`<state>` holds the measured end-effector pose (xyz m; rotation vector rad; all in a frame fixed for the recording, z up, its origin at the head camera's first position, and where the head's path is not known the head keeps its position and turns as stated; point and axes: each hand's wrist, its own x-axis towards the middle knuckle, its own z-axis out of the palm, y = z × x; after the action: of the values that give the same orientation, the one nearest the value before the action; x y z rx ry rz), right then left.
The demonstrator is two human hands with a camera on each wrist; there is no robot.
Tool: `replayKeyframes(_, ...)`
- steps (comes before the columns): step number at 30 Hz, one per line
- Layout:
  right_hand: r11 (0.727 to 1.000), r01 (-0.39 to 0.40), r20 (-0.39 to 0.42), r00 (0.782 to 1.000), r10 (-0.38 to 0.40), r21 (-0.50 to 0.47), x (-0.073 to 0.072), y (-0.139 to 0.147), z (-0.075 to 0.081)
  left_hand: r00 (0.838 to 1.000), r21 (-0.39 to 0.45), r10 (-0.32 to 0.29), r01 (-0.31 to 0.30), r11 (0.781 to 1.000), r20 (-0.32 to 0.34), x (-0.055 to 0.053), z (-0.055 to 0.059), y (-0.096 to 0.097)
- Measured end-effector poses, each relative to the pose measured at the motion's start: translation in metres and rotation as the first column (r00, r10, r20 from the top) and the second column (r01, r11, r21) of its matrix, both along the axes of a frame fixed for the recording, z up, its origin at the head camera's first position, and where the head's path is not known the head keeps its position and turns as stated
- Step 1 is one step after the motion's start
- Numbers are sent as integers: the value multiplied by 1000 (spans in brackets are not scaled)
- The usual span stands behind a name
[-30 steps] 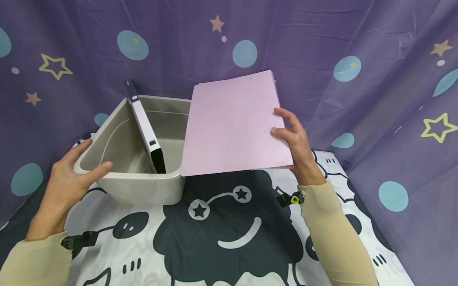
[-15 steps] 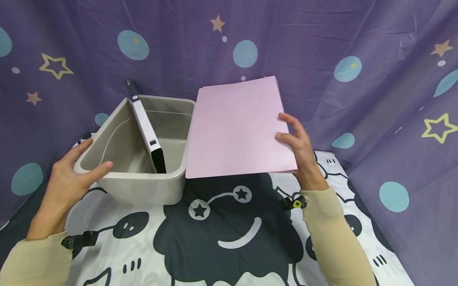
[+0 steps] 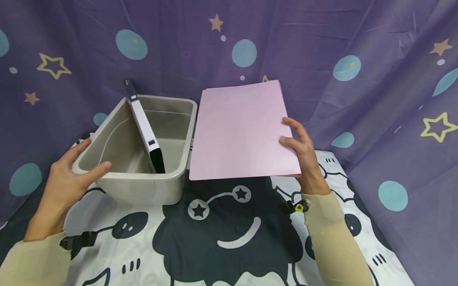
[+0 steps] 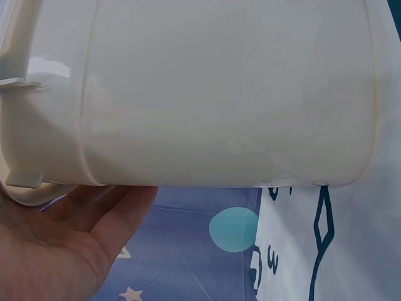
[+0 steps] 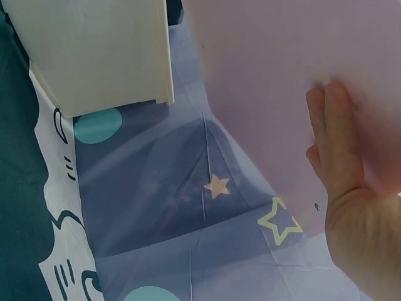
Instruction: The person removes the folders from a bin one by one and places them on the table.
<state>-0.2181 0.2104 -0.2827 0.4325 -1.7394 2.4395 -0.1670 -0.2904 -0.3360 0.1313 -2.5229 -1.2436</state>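
Note:
A pink folder [image 3: 243,131] is held in the air by my right hand [image 3: 303,155], thumb on its upper face near the right edge. The right wrist view shows several fingers [image 5: 341,138] lying along the folder's underside. Just left of the folder stands a light grey plastic bin [image 3: 143,188]. My left hand [image 3: 69,174] holds the bin's near left corner, with the thumb by the front rim and the other fingers along the outer left side. Inside the bin leans a slim white object with black ends [image 3: 144,125], its far end sticking out above the rim.
The bin stands on a white and black cartoon-print cloth [image 3: 229,222]. Behind and to the right hangs a purple curtain [image 3: 300,35] with stars and blue ovals. A small black device [image 3: 82,240] is strapped at the left wrist, another [image 3: 297,206] at the right.
My right hand has moved the pink folder right and slightly down, away from above the bin's right rim, which now shows in full. My left hand has stayed on the bin.

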Motion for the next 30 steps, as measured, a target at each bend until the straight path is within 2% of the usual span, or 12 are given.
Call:
replayKeyframes(5, 1000, -10, -1, 1000, 10, -9, 1, 4, -3, 1000, 10, -6, 7, 1000, -9, 1, 0, 1)
replayKeyframes(12, 999, 18, 10, 1000, -19, 30, 4, 8, -8, 1000, 5, -3, 3, 1000, 1, -1, 1, 0)
replayKeyframes(30, 998, 34, 39, 999, -36, 46, 7, 4, -26, 1000, -9, 4, -4, 1000, 3, 1, 0, -1)
